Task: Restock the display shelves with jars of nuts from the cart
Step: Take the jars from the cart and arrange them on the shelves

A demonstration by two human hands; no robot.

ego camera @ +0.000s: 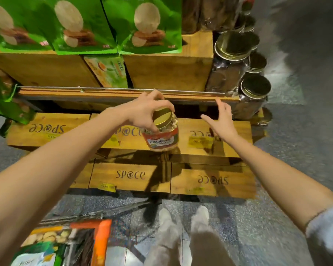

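Note:
My left hand [142,110] grips a clear jar of cashews [162,136] by its gold lid, fingers curled round the rim. The jar has a red label and hangs tilted in front of the wooden display shelf [123,92], above the lower crates. To the right of the jar, my right hand [220,120] is held out with fingers spread and straight, holding nothing. At the bottom left is the cart [102,239], with an orange rim and packets of nuts inside.
Green snack bags [81,25] stand on the upper wooden boxes. Several gold-lidded jars [236,54] are stacked at the shelf's right end. Wooden crates marked "SP@CE" [130,175] sit below with yellow price tags. My feet are on the speckled floor [277,217].

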